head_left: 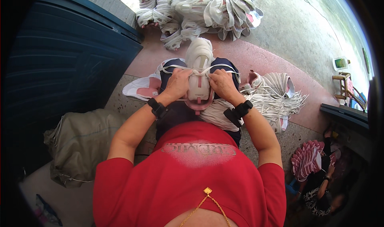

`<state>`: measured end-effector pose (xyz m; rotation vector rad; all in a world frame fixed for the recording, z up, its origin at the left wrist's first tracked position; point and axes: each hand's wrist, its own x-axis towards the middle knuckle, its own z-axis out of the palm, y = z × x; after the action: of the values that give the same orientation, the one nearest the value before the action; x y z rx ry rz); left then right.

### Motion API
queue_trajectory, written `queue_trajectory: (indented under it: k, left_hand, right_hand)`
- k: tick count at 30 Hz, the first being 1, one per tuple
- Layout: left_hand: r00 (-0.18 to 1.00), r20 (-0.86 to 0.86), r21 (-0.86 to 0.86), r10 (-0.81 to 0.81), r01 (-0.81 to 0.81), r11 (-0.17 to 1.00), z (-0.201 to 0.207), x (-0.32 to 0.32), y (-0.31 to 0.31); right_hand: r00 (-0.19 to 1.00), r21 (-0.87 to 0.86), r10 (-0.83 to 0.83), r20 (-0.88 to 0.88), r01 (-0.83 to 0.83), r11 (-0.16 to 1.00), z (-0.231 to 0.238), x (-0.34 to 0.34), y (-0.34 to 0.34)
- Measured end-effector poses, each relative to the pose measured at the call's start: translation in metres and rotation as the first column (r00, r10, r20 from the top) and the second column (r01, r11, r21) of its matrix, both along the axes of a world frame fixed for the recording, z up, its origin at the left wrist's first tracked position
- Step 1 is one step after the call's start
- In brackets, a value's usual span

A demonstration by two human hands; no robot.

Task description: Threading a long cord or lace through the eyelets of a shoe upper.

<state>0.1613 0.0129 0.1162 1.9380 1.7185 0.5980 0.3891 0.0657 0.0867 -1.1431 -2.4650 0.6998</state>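
Note:
A white shoe upper (199, 53) with a pink heel tab lies across my lap, its toe pointing away from me. White shoelace (199, 72) crosses over its top, with loops or ends reaching out to both sides. My left hand (179, 84) pinches the lace on the left side of the upper. On the right side, my right hand (222, 84) grips the lace with fingers closed. Whether the crossing is a finished knot, I cannot tell. A white and pink insole-shaped piece (143, 87) lies by my left knee.
Many white uppers are piled (200, 11) ahead of me. By my right knee sit nested uppers (272, 83) and a bundle of white laces (276, 103). A grey-green sack (86, 143) and a dark blue door (68, 47) are at left; another person (320, 187) is at lower right.

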Motion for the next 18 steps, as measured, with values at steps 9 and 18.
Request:
queue_trajectory:
  k: [9,18]
  left_hand:
    - [0.962,-0.195,-0.243,-0.193,0.143,0.959,0.023,0.026,0.056]
    - [0.935,0.350,-0.268,0.052,0.047,0.962,0.017,0.016,0.081]
  right_hand:
    - [0.937,-0.062,-0.175,-0.301,0.164,0.985,-0.011,-0.007,-0.012]
    - [0.966,0.419,0.174,0.190,-0.240,0.876,0.021,-0.013,0.010]
